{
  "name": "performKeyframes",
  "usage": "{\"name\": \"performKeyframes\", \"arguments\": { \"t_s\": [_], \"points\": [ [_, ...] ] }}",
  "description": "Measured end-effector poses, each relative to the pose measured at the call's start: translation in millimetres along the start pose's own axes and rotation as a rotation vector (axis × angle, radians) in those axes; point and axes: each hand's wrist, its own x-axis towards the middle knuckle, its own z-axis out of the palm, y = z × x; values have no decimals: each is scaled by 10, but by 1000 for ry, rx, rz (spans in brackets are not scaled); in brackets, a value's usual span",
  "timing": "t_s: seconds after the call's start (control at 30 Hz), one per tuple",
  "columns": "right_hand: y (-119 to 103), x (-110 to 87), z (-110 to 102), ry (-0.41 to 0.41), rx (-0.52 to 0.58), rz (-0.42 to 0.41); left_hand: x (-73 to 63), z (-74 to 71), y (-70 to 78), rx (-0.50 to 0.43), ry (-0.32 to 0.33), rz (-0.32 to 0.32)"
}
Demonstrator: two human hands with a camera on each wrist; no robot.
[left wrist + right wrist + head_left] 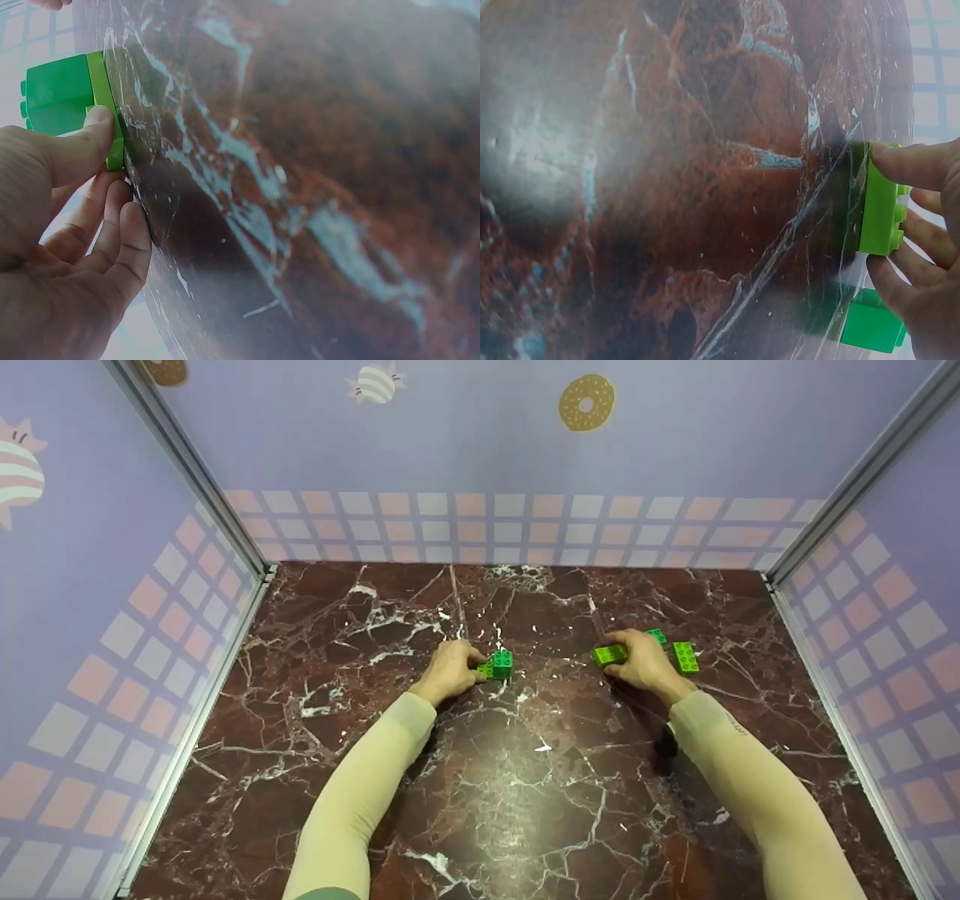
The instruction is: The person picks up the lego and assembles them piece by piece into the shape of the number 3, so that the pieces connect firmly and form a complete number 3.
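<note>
My left hand (450,669) pinches a flat lime-green building brick (109,127) between thumb and fingers, low at the tabletop. A taller dark green brick (502,663) sits on that flat piece, its studs facing up. Over to the right, my right hand (643,661) grips a lime-green brick (609,655), with thumb and fingers at its sides in the right wrist view. Just beyond this hand lies a dark green brick (656,636), partly hidden by it. Another lime-green brick (685,657) lies right of the hand, studs up.
The dark red marble tabletop (540,802) has white veins. Lilac panels with pink and white squares enclose it at the back (510,450), the left (82,607) and the right (900,607), with metal strips along the side edges.
</note>
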Motion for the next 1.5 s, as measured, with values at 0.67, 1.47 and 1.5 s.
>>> {"name": "performKeyframes", "arguments": {
  "t_s": [0.67,1.47,1.5],
  "points": [
    [27,28,17,23,-29,32,5,33,-32,46,15,17],
    [-44,30,3,25,-13,38,13,54,-51,30,26,42],
    [-54,32,0,27,-8,34,13,54,-52,33,27,43]
  ]
}}
